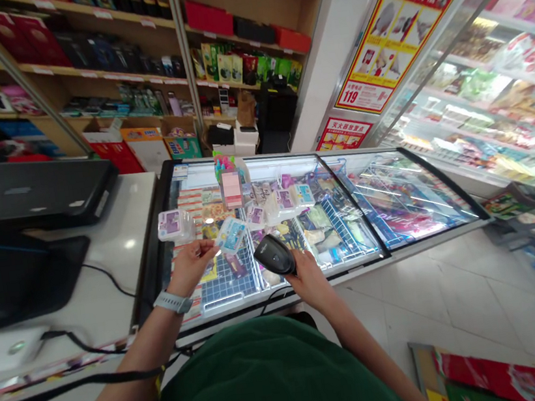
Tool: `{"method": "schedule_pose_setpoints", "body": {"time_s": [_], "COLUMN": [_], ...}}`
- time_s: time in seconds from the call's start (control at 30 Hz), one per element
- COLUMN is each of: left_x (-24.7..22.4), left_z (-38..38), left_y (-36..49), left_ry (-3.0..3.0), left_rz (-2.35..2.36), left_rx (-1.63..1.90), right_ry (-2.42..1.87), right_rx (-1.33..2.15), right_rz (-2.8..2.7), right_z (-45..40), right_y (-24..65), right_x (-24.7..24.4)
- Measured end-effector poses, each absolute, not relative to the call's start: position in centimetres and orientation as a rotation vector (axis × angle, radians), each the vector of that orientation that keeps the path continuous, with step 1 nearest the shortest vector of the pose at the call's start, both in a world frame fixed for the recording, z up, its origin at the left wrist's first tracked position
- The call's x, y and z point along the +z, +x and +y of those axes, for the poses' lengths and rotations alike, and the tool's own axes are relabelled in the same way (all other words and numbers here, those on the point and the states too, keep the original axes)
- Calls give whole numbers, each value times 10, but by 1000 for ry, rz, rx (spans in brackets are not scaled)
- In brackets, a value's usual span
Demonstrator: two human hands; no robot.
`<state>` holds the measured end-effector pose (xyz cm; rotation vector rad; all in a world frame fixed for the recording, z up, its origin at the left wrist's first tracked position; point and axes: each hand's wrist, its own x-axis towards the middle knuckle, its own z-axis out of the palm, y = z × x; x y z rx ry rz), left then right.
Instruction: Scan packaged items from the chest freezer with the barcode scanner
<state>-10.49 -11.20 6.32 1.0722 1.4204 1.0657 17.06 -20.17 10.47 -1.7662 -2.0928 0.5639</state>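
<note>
Left hand (pixel 188 268) clenched on small clear pack (pixel 230 235). Right hand (pixel 309 279) clenched on black scanner (pixel 275 255). Both above glass freezer (pixel 428 222).

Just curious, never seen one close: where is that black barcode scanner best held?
Hold the scanner probably by its narrower end, from behind and below, as the right hand does. The body tapers toward the palm, and the wider head angles forward over the freezer's glass lid, free to aim.
</note>
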Motion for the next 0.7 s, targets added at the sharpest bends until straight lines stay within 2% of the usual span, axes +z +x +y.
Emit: {"method": "schedule_pose_setpoints", "body": {"time_s": [0.33,0.7], "left_x": [57,39], "left_z": [-95,-72], "left_y": [-163,-190], "left_ry": [691,453], "left_rz": [1662,1742], "left_rx": [1383,1342], "right_ry": [-1746,-1782], "right_rx": [585,571], "right_rz": [-2046,-2043], "right_z": [-207,-208], "right_y": [174,175], "right_x": [102,100]}}
